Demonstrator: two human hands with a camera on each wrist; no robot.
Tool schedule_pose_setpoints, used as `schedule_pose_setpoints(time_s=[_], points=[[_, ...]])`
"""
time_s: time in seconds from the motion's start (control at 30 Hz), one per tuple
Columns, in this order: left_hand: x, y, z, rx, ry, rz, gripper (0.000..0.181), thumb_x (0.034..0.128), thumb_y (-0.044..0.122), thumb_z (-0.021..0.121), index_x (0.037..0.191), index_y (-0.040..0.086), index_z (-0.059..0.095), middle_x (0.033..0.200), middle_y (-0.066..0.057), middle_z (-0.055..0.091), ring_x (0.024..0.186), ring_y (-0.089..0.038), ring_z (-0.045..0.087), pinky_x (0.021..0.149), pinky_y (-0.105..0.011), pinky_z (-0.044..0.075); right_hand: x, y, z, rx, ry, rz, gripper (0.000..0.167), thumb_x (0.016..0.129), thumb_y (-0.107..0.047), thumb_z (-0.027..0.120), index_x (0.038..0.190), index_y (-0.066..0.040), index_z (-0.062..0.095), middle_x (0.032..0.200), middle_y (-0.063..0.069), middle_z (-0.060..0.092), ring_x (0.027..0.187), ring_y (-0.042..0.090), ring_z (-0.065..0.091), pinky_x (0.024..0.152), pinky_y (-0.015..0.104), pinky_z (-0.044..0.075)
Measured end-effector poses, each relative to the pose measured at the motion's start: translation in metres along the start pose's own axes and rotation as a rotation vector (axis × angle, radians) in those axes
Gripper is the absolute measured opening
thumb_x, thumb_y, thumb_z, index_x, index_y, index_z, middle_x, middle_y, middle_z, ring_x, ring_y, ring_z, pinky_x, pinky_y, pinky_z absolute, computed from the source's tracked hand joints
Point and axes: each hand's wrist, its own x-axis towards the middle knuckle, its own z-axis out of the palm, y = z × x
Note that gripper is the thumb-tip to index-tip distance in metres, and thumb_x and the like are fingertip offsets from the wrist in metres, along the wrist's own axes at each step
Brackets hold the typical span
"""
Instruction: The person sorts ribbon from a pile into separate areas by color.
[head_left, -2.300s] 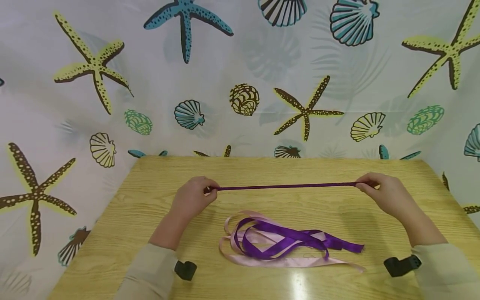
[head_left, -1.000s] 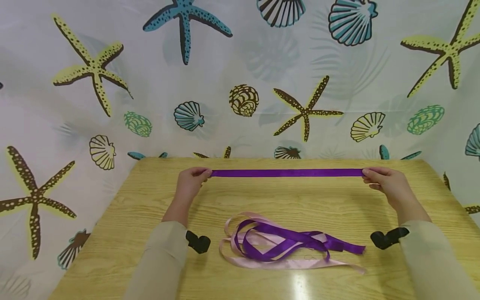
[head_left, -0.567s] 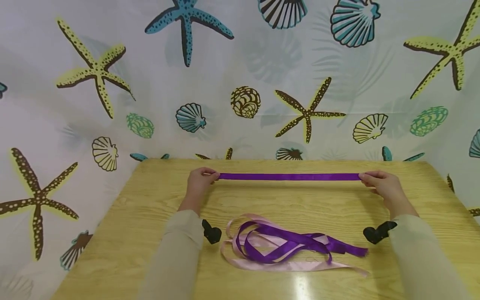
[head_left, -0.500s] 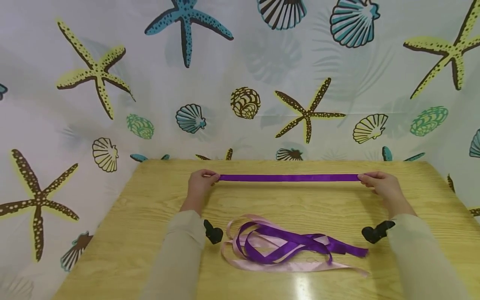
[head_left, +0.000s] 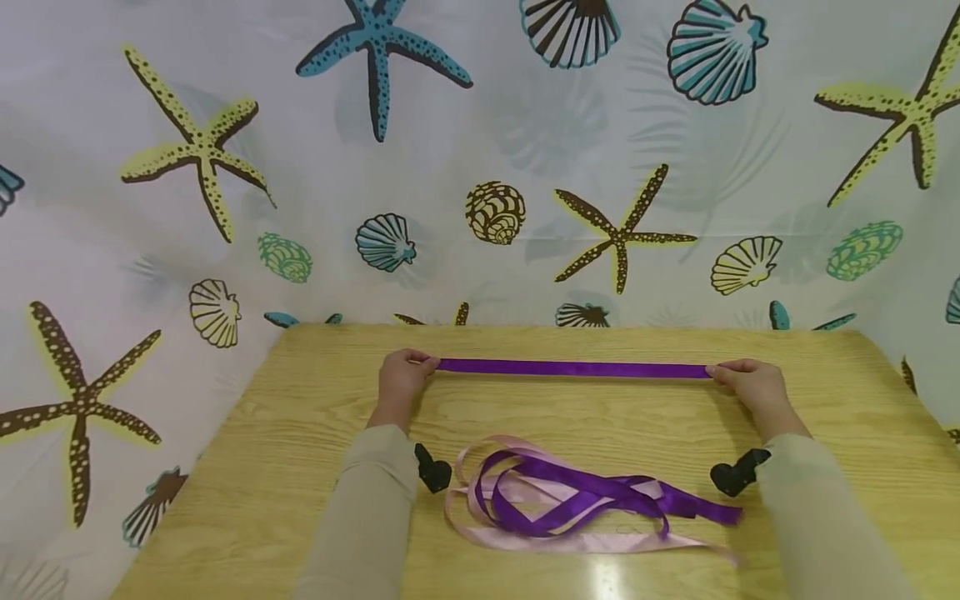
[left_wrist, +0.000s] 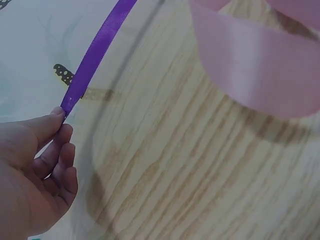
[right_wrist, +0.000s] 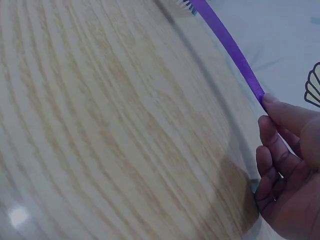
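A flat purple ribbon [head_left: 573, 368] is stretched straight between my hands near the table's back edge, its right end slightly lower. My left hand [head_left: 401, 383] pinches its left end between thumb and index finger; my right hand [head_left: 756, 390] pinches the other end the same way. In the left wrist view the purple ribbon [left_wrist: 95, 55] rises from the left hand's [left_wrist: 35, 170] fingertips, with the other fingers curled below. The right wrist view has the ribbon [right_wrist: 230, 45] running up and left from my right hand [right_wrist: 292, 165].
Nearer me on the wooden table [head_left: 247, 500] lies a loose looped pile of purple ribbon [head_left: 555, 475] and pink ribbon [head_left: 600, 543]. The pink ribbon [left_wrist: 260, 65] looms large in the left wrist view. A curtain [head_left: 450, 275] with shells and starfish hangs behind the table.
The ribbon between my hands turned from its thin edge to its flat side and moved toward the table's back. Lately both hands have come slightly lower in view, and the right has shifted left.
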Motion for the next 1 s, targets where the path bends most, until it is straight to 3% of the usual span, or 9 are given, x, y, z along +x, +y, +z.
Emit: schedule_pose_setpoints(time_s=[0.27, 0.47, 0.7, 1.0], points=[[0.006, -0.007, 0.007, 0.033, 0.013, -0.019, 0.025, 0.0900, 0.025, 0.062, 0.101, 0.003, 0.064, 0.104, -0.015, 0.059, 0.084, -0.025, 0.050, 0.072, -0.036, 0.041, -0.005, 0.001, 0.002, -0.047, 0.018, 0.008, 0.047, 0.088, -0.036, 0.062, 0.113, 0.003, 0.058, 0.096, 0.006, 0.057, 0.090, 0.022, 0.044, 0.071, 0.030, 0.034], [0.009, -0.010, 0.011, 0.014, 0.012, -0.019, 0.025, 0.0894, 0.025, 0.063, 0.099, 0.002, 0.065, 0.092, -0.013, 0.066, 0.078, -0.022, 0.058, 0.069, -0.033, 0.043, -0.003, 0.003, 0.003, -0.055, 0.036, 0.021, 0.045, 0.088, -0.036, 0.063, 0.110, 0.002, 0.060, 0.086, 0.001, 0.059, 0.085, 0.020, 0.045, 0.069, 0.031, 0.034], [0.014, -0.012, 0.014, -0.011, -0.012, -0.083, 0.022, 0.0888, 0.025, 0.064, 0.097, 0.004, 0.065, 0.087, -0.010, 0.067, 0.078, -0.022, 0.062, 0.072, -0.034, 0.044, -0.001, 0.003, 0.004, -0.069, 0.049, 0.028, 0.045, 0.088, -0.034, 0.063, 0.111, 0.004, 0.061, 0.078, -0.002, 0.060, 0.081, 0.019, 0.047, 0.068, 0.029, 0.035], [0.019, -0.014, 0.013, 0.042, -0.035, -0.061, 0.025, 0.0870, 0.025, 0.066, 0.098, 0.002, 0.066, 0.083, -0.009, 0.068, 0.083, -0.025, 0.062, 0.080, -0.037, 0.044, 0.000, 0.000, 0.006, -0.092, 0.075, 0.045, 0.044, 0.089, -0.031, 0.062, 0.111, 0.006, 0.062, 0.077, -0.001, 0.061, 0.080, 0.019, 0.048, 0.067, 0.029, 0.036]])
